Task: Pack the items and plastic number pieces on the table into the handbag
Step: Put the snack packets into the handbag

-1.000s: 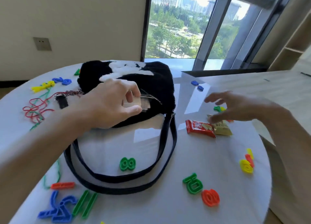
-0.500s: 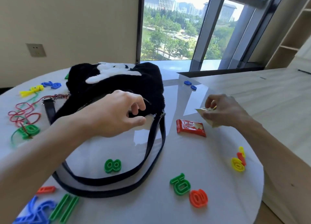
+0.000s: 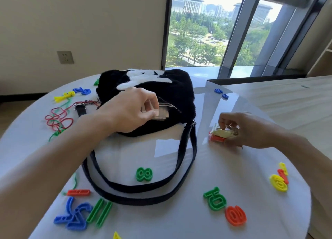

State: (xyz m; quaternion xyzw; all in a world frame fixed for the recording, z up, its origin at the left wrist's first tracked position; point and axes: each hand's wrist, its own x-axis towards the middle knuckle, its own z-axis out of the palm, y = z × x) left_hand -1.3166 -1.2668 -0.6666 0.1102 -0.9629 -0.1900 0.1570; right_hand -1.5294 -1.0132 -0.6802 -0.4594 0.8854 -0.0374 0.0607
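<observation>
A black fluffy handbag [image 3: 172, 95] with a white patch lies at the middle of the round white table [image 3: 251, 220], its black strap [image 3: 186, 148] looped toward me. My left hand [image 3: 133, 109] pinches the edge of the bag's zipped opening, where a pale lining shows. My right hand [image 3: 246, 127] rests on the table to the right of the bag, fingers closed on a yellowish snack packet [image 3: 224, 132] lying over a red packet [image 3: 216, 139]. Plastic number pieces are scattered around: a green 8 [image 3: 144, 174], a green piece [image 3: 215, 199], an orange one [image 3: 235, 215].
Blue and green pieces [image 3: 80, 213] lie front left, yellow and red ones [image 3: 279, 179] at the right edge, blue ones [image 3: 221, 93] beyond the bag. Red and green cords [image 3: 59, 120] and a chain with strap end [image 3: 80, 109] lie left. A window stands behind.
My right hand picked up the yellowish packet, then moved down over the red packet. My left hand stayed at the bag's opening. The camera tilted slightly.
</observation>
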